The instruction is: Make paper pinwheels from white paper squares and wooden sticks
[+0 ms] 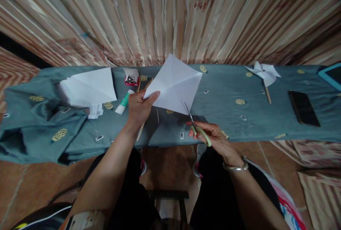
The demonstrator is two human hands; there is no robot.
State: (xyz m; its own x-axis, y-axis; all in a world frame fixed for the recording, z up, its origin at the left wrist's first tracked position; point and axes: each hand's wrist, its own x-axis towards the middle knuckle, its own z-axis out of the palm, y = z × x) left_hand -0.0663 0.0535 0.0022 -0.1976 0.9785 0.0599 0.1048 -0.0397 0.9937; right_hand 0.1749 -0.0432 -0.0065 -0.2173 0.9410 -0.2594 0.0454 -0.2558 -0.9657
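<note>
A square white sheet of paper point(177, 84) with diagonal creases is held up over the cloth by my left hand point(141, 107), thumb on top near its left corner. In my right hand point(209, 134) is a pair of scissors point(198, 130) with green handles. Their blades are parted at the sheet's lower corner; whether they have cut into it I cannot tell. Beneath and beside my left hand lie thin wooden sticks point(140, 132), partly hidden. A green and white glue stick point(124, 102) lies just left of that hand.
A stack of white paper point(92, 88) lies on the left, with smaller paper pieces point(95, 111) below it. A small red box point(131, 77) holds metal bits. On the right are a paper pinwheel point(263, 74), a black phone point(303, 108) and a blue-edged tablet point(331, 75). A curtain point(170, 17) hangs behind.
</note>
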